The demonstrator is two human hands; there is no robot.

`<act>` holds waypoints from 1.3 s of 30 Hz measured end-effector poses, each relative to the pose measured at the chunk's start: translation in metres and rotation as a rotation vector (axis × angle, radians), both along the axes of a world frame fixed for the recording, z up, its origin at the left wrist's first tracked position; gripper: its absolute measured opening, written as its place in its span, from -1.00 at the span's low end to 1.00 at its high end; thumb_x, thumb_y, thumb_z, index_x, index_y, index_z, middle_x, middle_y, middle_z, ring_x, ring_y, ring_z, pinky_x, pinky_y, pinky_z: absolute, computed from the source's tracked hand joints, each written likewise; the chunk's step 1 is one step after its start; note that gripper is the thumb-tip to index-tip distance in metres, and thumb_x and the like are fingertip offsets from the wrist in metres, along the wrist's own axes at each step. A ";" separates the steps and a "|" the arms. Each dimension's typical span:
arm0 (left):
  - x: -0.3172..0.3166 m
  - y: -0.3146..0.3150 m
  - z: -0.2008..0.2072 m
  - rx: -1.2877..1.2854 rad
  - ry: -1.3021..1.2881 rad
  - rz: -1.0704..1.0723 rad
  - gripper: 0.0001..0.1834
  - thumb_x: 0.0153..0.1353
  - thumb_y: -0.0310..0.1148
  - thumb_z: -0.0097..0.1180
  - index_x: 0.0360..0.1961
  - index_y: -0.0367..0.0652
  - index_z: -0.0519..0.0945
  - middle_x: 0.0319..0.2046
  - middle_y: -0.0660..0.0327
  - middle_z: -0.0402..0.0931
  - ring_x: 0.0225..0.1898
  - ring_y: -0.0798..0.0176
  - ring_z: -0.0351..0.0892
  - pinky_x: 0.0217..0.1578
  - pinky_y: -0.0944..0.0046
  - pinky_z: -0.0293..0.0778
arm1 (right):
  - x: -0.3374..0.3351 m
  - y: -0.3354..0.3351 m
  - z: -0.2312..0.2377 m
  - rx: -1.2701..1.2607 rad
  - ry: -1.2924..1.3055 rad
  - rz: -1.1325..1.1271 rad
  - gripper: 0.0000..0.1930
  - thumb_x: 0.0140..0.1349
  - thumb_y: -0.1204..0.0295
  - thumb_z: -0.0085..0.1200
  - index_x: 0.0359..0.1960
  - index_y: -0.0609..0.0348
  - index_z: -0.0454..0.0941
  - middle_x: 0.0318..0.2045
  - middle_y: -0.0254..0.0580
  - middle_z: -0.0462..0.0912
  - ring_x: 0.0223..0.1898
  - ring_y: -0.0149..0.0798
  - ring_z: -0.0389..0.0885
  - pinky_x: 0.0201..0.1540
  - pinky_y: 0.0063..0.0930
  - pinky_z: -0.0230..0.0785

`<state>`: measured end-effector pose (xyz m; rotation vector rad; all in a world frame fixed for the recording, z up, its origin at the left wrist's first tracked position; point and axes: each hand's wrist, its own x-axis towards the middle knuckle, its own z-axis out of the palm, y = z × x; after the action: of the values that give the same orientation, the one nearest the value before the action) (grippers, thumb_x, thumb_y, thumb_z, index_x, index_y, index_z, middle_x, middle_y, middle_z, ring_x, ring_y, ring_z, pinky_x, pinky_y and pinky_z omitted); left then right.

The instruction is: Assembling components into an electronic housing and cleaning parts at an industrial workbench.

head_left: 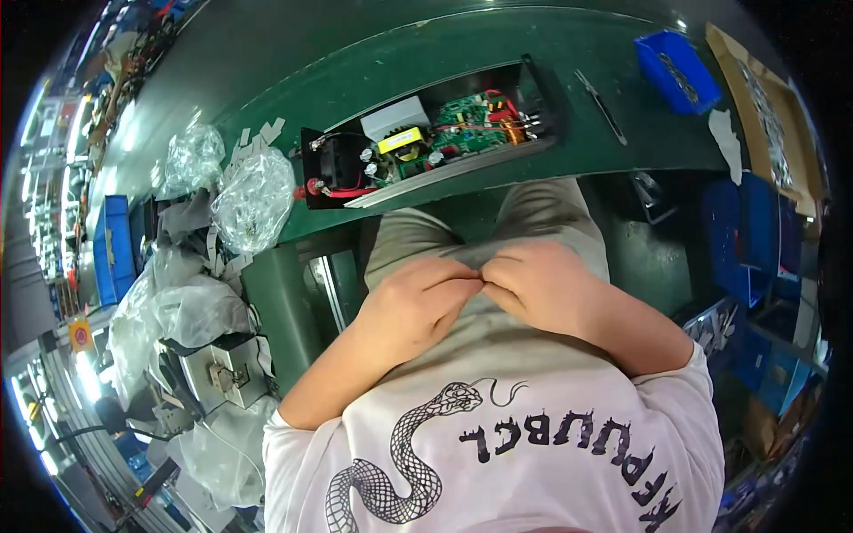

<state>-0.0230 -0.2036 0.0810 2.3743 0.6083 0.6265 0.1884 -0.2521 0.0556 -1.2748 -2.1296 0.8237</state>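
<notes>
Green desk (338,84) carrying open electronics case (453,175). Left hand (418,302), right hand (542,284) meeting over lap (553,211), fingers (464,276) pinching narrow, can't tell on what; slackening pinch could be dropping anything held.

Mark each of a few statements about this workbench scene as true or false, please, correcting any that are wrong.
1. The open black case lies on the green table. True.
2. The left hand and right hand are wide apart. False: their fingertips meet above the lap; anything between them is too small to tell.
3. A green circuit board shows inside the case. True.
4. The crumpled clear plastic is right of the case. False: it is to its left.
5. The blue bin is right of the slim tool. True.
</notes>
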 end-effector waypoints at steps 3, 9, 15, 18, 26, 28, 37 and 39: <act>-0.001 -0.005 0.003 -0.040 0.057 -0.045 -0.77 -0.04 -0.62 0.25 -0.29 -0.18 0.65 -0.30 0.16 0.62 -0.28 0.05 0.63 -0.31 0.16 0.55 | 0.001 -0.007 0.000 -0.033 -0.023 0.031 -0.87 0.12 0.37 0.19 -0.38 0.14 0.58 -0.42 -0.16 0.60 -0.33 0.00 0.59 -0.28 -0.14 0.45; 0.001 -0.012 0.003 0.046 0.126 -0.123 -0.82 -0.02 -0.55 0.20 -0.33 -0.16 0.57 -0.28 0.17 0.58 -0.25 0.00 0.59 -0.19 0.11 0.52 | 0.006 -0.017 0.007 -0.154 0.051 0.043 -0.84 0.15 0.36 0.18 -0.37 0.20 0.61 -0.40 -0.09 0.63 -0.30 0.05 0.60 -0.25 -0.11 0.44; 0.008 -0.019 0.001 0.051 0.138 -0.051 -0.71 -0.08 -0.54 0.21 -0.25 -0.18 0.51 -0.31 0.13 0.54 -0.22 -0.03 0.57 -0.15 0.07 0.50 | 0.004 -0.017 0.001 -0.200 0.072 0.049 -0.84 0.19 0.37 0.15 -0.35 0.23 0.61 -0.38 -0.04 0.63 -0.29 0.07 0.60 -0.23 -0.11 0.43; 0.008 -0.017 -0.005 0.026 0.165 -0.031 -0.67 -0.10 -0.54 0.20 -0.23 -0.18 0.50 -0.35 0.10 0.52 -0.22 -0.03 0.56 -0.15 0.07 0.50 | 0.004 -0.016 -0.005 -0.205 0.107 0.026 -0.84 0.20 0.38 0.14 -0.34 0.23 0.62 -0.38 -0.04 0.63 -0.28 0.08 0.60 -0.22 -0.11 0.43; 0.012 0.004 -0.023 -0.166 0.158 0.318 -0.77 0.03 -0.56 0.15 -0.22 -0.23 0.60 -0.34 0.08 0.55 -0.27 -0.02 0.60 -0.22 0.14 0.54 | 0.023 0.028 -0.030 -0.050 0.087 -0.320 -0.85 0.19 0.39 0.17 -0.34 0.22 0.66 -0.41 0.00 0.66 -0.30 0.04 0.64 -0.23 -0.16 0.47; 0.016 0.009 -0.031 -0.203 0.124 0.344 -0.81 0.06 -0.53 0.17 -0.25 -0.23 0.64 -0.32 0.07 0.58 -0.32 -0.01 0.63 -0.26 0.16 0.56 | 0.025 0.051 -0.041 0.132 -0.098 -0.500 -0.85 0.19 0.37 0.18 -0.35 0.20 0.67 -0.41 -0.03 0.67 -0.33 0.03 0.65 -0.27 -0.19 0.49; 0.025 0.025 -0.045 0.126 0.148 0.336 -0.84 0.06 -0.50 0.26 -0.28 -0.16 0.67 -0.45 0.15 0.60 -0.43 0.08 0.62 -0.38 0.21 0.56 | 0.022 0.059 -0.058 0.294 -0.163 -0.547 -0.88 0.18 0.39 0.21 -0.34 0.17 0.66 -0.42 -0.12 0.68 -0.38 -0.04 0.65 -0.33 -0.25 0.50; 0.028 0.031 -0.046 0.415 0.242 0.339 -0.81 0.04 -0.40 0.31 -0.27 -0.01 0.70 -0.53 0.23 0.56 -0.55 0.12 0.56 -0.50 0.20 0.50 | 0.022 0.059 -0.058 0.310 -0.169 -0.535 -0.88 0.18 0.39 0.21 -0.34 0.17 0.66 -0.42 -0.12 0.67 -0.38 -0.05 0.65 -0.34 -0.26 0.50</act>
<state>0.0046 -0.1728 0.0348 2.7850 1.0943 0.6643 0.2099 -0.1929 -0.0026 -1.6680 -1.8031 0.1602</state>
